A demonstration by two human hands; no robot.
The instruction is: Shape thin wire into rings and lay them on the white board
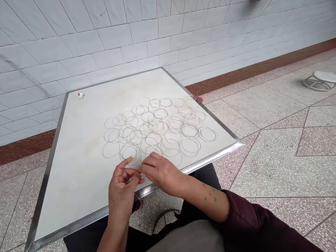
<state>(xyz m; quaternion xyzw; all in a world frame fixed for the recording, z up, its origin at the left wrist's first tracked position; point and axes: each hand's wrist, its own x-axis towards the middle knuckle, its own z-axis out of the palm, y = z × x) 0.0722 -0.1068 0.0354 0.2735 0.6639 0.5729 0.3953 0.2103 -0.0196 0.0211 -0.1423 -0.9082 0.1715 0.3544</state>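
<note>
Over the table's front edge, my left hand and my right hand meet at the fingertips, both closed in a pinch. A thin wire curves down below them, apparently from their grip. Between the fingertips shows a speck of orange-red, too small and covered to make out. Just beyond my hands, many thin wire rings lie flat and overlapping across the middle and right of the white table.
A small white and red object stands near the table's far left corner. Metal trim borders the tabletop. Behind it rises a white tiled wall. On the speckled floor at right is a round stool.
</note>
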